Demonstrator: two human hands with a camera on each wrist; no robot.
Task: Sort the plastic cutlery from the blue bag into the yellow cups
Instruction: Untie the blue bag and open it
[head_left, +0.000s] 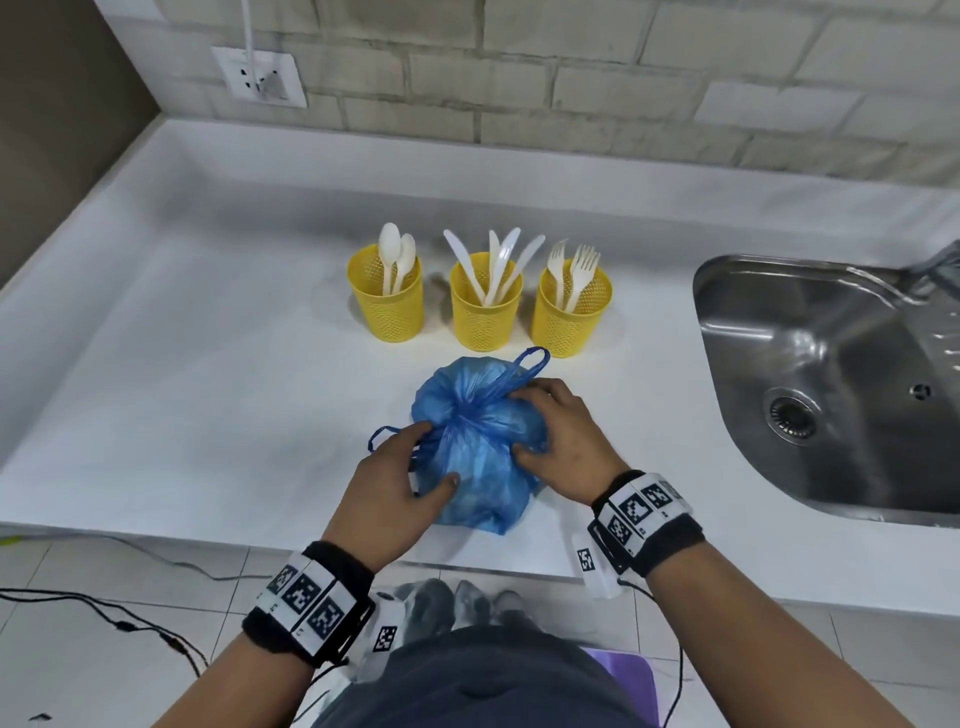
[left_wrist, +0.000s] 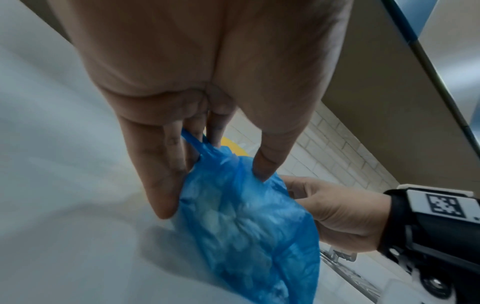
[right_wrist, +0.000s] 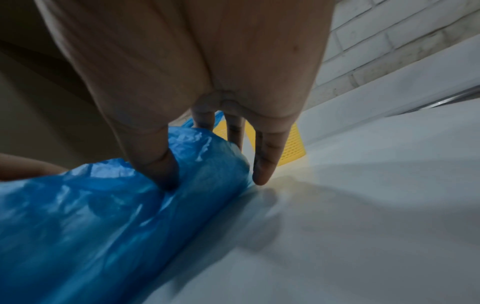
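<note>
On the white surface (head_left: 208, 374), just before three yellow mesh cups (head_left: 485, 306), my left hand (head_left: 387, 483) and right hand (head_left: 563, 441) curl their fingers (left_wrist: 166, 170) into the crumpled blue plastic bag (head_left: 478, 447); a hard tug could tear it, scattering whatever cutlery remains.

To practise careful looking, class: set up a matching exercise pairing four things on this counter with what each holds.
Things:
1. left yellow cup
2. middle yellow cup
3. right yellow cup
4. left hand

Holds:
A. white forks
B. blue bag
C. white spoons
D. white knives

Pairs: 1-C, 2-D, 3-A, 4-B
</note>
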